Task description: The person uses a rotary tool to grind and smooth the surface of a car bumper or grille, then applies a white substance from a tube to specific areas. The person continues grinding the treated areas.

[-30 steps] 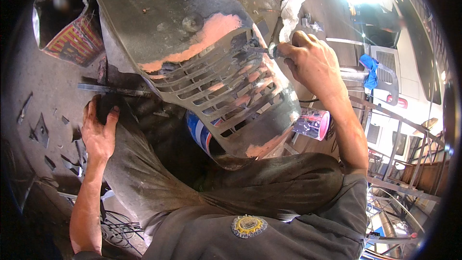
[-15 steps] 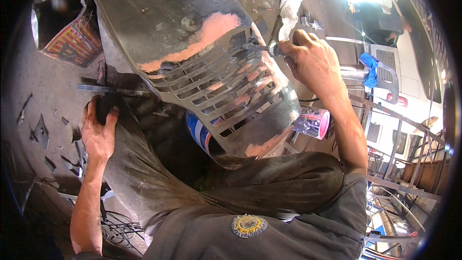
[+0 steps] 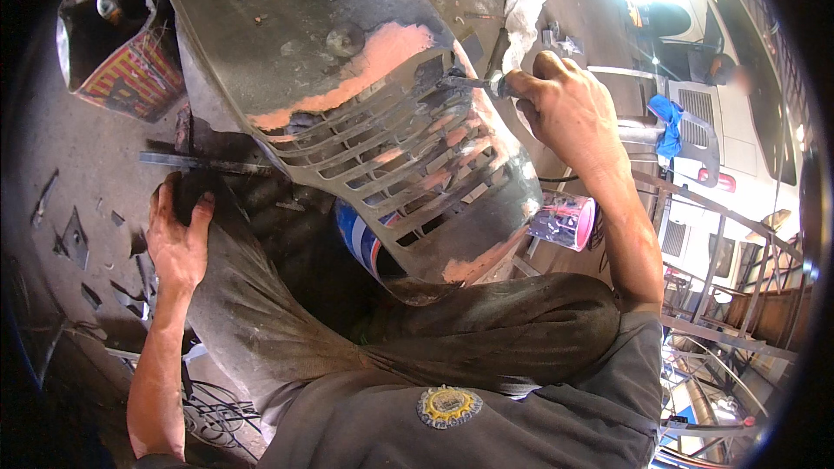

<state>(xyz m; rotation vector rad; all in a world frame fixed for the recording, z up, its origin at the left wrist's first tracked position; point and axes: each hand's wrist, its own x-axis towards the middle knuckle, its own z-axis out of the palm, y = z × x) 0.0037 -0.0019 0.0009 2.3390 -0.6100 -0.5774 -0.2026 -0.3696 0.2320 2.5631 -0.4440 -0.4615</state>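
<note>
A large grey plastic panel [image 3: 287,26] with a slotted grille end lies tilted before me, pinkish filler [image 3: 365,69] smeared along parts of it. My right hand [image 3: 569,108] is closed round a thin-shafted tool that looks like a soldering iron [image 3: 473,83]; its handle is mostly hidden in my fingers. The tool's tip meets a dark patch [image 3: 430,74] at the grille's upper corner. My left hand [image 3: 178,239] rests cupped over my left knee, thumb and fingers apart, holding nothing. Under the panel's near end is a blue, white and red round container [image 3: 358,236].
A printed square tin [image 3: 130,78] stands at far left, with something inside. A pink-rimmed paint-stained can [image 3: 573,221] sits right of the panel. Plastic shards [image 3: 74,234] litter the floor at left, cables [image 3: 213,417] lower left. Metal framing [image 3: 721,243] and a white vehicle [image 3: 738,135] stand at right.
My right hand and the tool have shifted very slightly, the tip staying at the same corner of the grille. My left hand and the panel have not moved.
</note>
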